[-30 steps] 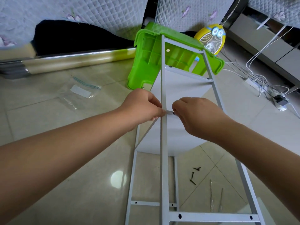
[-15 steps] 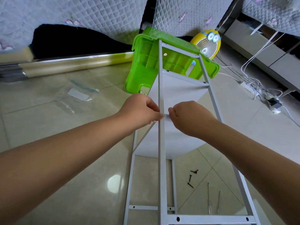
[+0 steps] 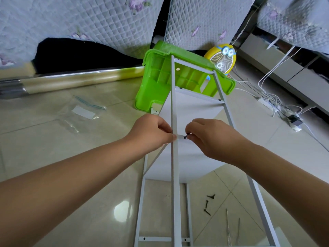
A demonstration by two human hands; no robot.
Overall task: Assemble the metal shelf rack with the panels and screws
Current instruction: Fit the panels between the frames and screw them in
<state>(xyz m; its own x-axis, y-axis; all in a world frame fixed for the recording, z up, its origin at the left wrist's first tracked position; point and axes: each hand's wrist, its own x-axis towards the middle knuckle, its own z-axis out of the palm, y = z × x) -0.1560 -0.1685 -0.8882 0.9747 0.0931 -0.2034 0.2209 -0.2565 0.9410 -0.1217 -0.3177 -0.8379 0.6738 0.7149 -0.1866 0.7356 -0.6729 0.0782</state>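
Right hand (image 3: 213, 139) pinches screw (image 3: 186, 136); left hand (image 3: 151, 135) grips upright (image 3: 173, 97).

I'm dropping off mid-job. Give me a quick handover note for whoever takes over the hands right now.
Left hand: pinches the front white metal frame upright at mid height.
Right hand: pinches a small black screw just beside that upright.
Things: the flat white panel sits inside the frame, behind both hands. Loose black screws and two thin metal tools lie on the tiled floor.
Done: dark screw heads show on the far crossbar.
Left: seat and tighten this screw, then probably the loose ones.
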